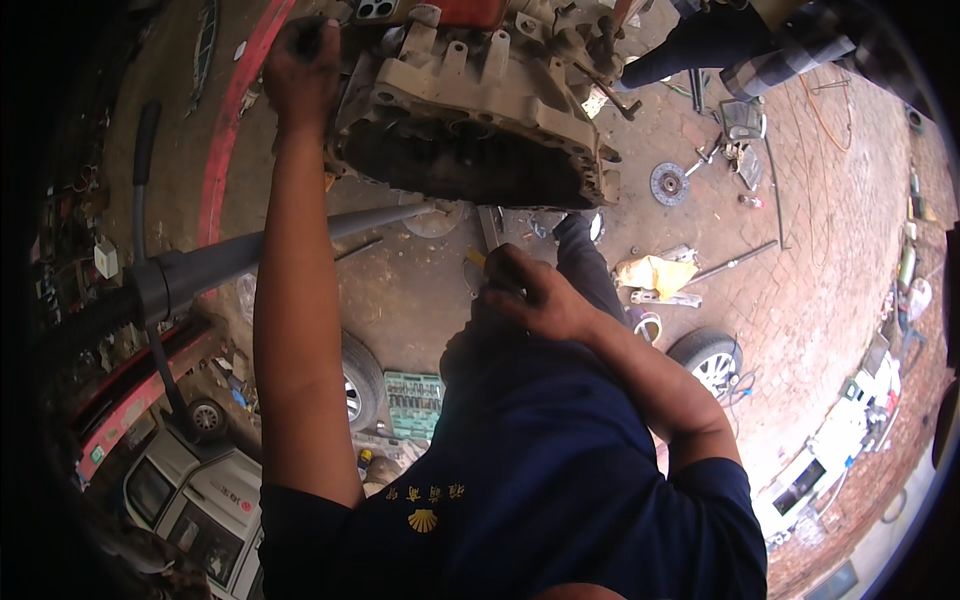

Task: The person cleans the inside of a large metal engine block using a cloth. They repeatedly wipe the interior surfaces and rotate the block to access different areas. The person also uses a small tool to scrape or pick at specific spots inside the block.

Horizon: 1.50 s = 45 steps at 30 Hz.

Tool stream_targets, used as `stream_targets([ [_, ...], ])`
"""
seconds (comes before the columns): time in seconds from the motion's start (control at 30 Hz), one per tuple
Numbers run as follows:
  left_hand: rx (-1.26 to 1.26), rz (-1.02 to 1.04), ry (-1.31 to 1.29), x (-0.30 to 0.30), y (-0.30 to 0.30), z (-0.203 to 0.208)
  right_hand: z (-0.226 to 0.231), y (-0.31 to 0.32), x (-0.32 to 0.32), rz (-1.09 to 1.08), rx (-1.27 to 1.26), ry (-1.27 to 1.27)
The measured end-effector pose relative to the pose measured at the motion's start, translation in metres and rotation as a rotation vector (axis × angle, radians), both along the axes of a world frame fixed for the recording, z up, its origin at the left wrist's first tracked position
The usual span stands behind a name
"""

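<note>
Just right of the curled left hand (303, 75), the gearbox housing (480, 97) gaped open, apparently already separated, nothing mated yet. The clutch disc (669, 184) lay unfitted, beyond and right of the bent-fingered right hand (540, 297). Whether either gripped anything, I couldn't tell.

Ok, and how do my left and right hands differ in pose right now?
Your left hand ends a nearly straight arm; your right hand comes off a clearly bent one. The left hand is beside the metal housing; the right hand is near your dark blue shirt. Both look darkly smudged.
</note>
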<state>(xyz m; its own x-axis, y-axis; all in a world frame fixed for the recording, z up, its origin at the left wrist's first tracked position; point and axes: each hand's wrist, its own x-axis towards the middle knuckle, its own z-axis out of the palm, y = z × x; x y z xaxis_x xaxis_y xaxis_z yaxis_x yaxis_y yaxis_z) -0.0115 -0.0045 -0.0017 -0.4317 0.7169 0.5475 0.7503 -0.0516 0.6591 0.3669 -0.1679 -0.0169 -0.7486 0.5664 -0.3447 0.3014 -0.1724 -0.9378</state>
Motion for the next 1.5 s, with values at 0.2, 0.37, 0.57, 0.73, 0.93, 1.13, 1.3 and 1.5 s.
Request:
stream_targets([
  [0.2, -0.044, -0.018, -0.02, 0.004, -0.003, 0.003, 0.019, 0.008, -0.001, 0.06, -0.081, 0.009],
  [0.37, -0.038, -0.039, -0.055, 0.007, -0.002, 0.005, 0.03, 0.005, 0.006, 0.047, 0.07, 0.024],
  [0.57, -0.02, -0.007, 0.01, 0.002, -0.002, -0.001, 0.045, 0.015, -0.008, 0.14, 0.139, 0.097],
  [0.73, 0.01, 0.059, -0.008, 0.017, -0.001, 0.004, 0.049, 0.032, -0.057, 0.087, 0.017, 0.306],
  [0.93, 0.047, 0.066, -0.114, 0.032, -0.006, 0.016, 0.055, 0.053, -0.115, -0.206, -0.106, 0.564],
  [1.13, 0.064, 0.098, -0.034, 0.034, -0.005, 0.017, 0.052, 0.06, -0.133, -0.318, -0.422, 0.621],
  [1.3, -0.04, 0.097, -0.063, 0.037, -0.01, 0.02, 0.05, 0.063, -0.139, -0.394, -0.557, 0.683],
  [1.5, -0.071, 0.139, -0.02, 0.035, -0.008, 0.012, 0.057, 0.062, -0.144, -0.485, -0.663, 0.67],
])
